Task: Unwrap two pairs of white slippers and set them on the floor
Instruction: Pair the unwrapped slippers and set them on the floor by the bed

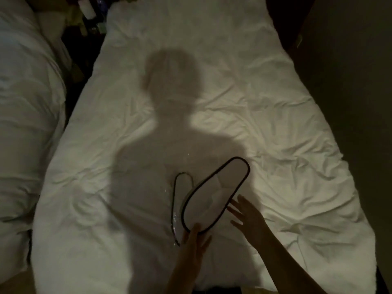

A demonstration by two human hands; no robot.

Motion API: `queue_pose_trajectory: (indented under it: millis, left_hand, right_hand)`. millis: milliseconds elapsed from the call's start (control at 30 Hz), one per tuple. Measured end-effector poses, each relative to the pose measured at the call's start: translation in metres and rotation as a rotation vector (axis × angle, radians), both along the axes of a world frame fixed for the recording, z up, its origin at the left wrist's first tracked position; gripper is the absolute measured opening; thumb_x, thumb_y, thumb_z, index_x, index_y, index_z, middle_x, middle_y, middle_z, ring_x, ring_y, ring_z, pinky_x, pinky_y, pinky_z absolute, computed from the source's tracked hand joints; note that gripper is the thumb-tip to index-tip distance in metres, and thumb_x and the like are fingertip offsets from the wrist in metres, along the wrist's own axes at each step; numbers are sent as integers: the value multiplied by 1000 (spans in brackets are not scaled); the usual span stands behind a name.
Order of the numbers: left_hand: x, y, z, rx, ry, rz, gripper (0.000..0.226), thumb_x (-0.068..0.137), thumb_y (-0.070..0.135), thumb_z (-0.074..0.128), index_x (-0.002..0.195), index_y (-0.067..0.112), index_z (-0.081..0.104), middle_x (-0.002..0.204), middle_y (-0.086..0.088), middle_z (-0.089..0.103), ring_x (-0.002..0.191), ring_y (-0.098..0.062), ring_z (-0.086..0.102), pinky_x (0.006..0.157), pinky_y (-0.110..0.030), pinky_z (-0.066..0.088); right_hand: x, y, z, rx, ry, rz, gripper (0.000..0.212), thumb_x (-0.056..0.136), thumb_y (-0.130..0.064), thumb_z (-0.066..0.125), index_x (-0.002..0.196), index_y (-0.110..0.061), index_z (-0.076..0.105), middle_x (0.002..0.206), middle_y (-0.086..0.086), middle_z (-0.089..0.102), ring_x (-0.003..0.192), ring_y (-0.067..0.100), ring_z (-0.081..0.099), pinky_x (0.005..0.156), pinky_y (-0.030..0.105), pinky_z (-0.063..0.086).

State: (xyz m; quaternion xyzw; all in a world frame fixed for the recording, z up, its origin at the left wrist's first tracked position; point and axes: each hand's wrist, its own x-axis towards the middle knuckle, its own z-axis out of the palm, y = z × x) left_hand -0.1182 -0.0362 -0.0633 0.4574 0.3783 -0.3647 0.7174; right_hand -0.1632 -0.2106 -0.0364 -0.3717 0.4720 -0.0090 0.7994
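A white slipper with dark edging is held tilted above the white bed, its toe pointing up and right. My left hand grips its heel end, thumb on top. My right hand hovers just right of the slipper with fingers spread, holding nothing. Under the lifted slipper lies another white slipper with dark edging, partly hidden, inside glinting clear plastic wrap.
The rumpled white duvet carries my shadow across its middle. A second white bed stands to the left across a dark gap. Bottles and small items sit on a nightstand at the top left. A dark wall runs along the right.
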Motion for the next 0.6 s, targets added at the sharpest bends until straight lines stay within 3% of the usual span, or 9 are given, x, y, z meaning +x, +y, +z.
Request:
queue_pose_trajectory:
  millis: [67,200,300,400,500,600]
  left_hand:
    - [-14,-2,-16,-16,21,-13,25,91,8,51,115,10,56,100,-10,67,88,-25,67,70,-40,56]
    - [-24,-6,-42,-8,59,-66,29,90,11,57,119,10,55,116,-14,62,98,-24,63,71,-43,54]
    - [-23,-7,-55,8,60,-151,38,90,14,57,128,10,52,127,-14,57,113,-26,57,77,-44,53]
    - [-23,-2,-68,49,-18,-320,32,91,13,57,122,14,52,130,-10,50,129,-32,45,85,-45,51]
    - [-19,-1,-66,93,4,-519,58,80,33,70,131,20,45,129,-2,45,128,-26,45,96,-43,44]
    - [-8,2,-57,171,-104,-581,54,83,41,64,131,30,43,126,7,39,119,-13,45,99,-37,34]
  right_hand:
    - [1,-1,-13,-47,103,58,30,97,-18,50,127,-22,55,127,5,63,114,25,58,97,45,36]
    - [5,-3,-39,-197,232,157,12,84,-22,71,90,-30,66,87,-13,73,84,0,66,71,24,46]
    - [6,-3,-57,-172,279,219,14,83,-38,71,92,-31,64,98,-16,66,94,4,58,84,33,41]
    - [6,-5,-69,-186,291,205,11,84,-37,69,88,-28,66,95,-9,67,89,8,58,72,28,43]
    - [1,-9,-77,-247,331,155,10,84,-31,69,88,-22,68,91,4,68,88,22,62,78,34,48]
    - [-8,-14,-80,-302,356,119,11,86,-30,68,93,-21,67,93,3,69,86,21,63,70,30,49]
